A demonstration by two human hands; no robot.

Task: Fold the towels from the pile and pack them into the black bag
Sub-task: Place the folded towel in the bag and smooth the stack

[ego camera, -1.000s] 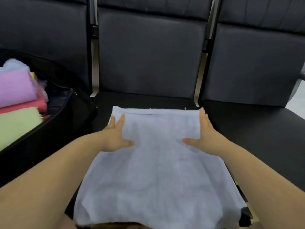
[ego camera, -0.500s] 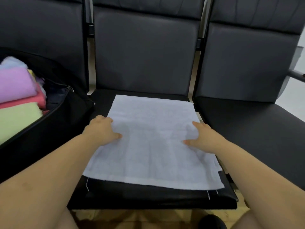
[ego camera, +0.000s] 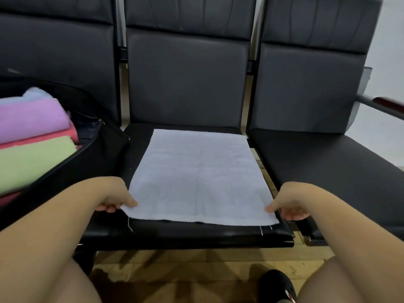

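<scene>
Towel, pale blue (ego camera: pixel 197 178), lies spread flat on the middle seat (ego camera: pixel 140 228) of a row of black padded chairs, near edge just short of the seat's front lip, loose white threads trailing from both near corners; left hand (ego camera: pixel 113 197) pinches the near left corner, thumb on top of the cloth, fingers curled beneath; right hand (ego camera: pixel 288 203) pinches the near right corner in the same way, thumb on the cloth, fingers tucked under the edge; both forearms reach in from the bottom of the view, bare knees below them; a black shoe (ego camera: pixel 276 285) rests on the yellowish tiled floor (ego camera: pixel 196 265) under the seat; to the left, on the neighbouring seat, black bag (ego camera: pixel 87 162) stands open, its side touching the middle seat's edge; inside it folded towels lie stacked: green towel (ego camera: pixel 32 160) nearest, red towel (ego camera: pixel 50 137) behind it, purple towel (ego camera: pixel 30 119) next, a light blue one (ego camera: pixel 36 94) farthest; right-hand seat (ego camera: pixel 328 167) sits beside the middle one; a chair armrest (ego camera: pixel 384 104) shows at the far right; black backrests (ego camera: pixel 188 84) rise behind.
</scene>
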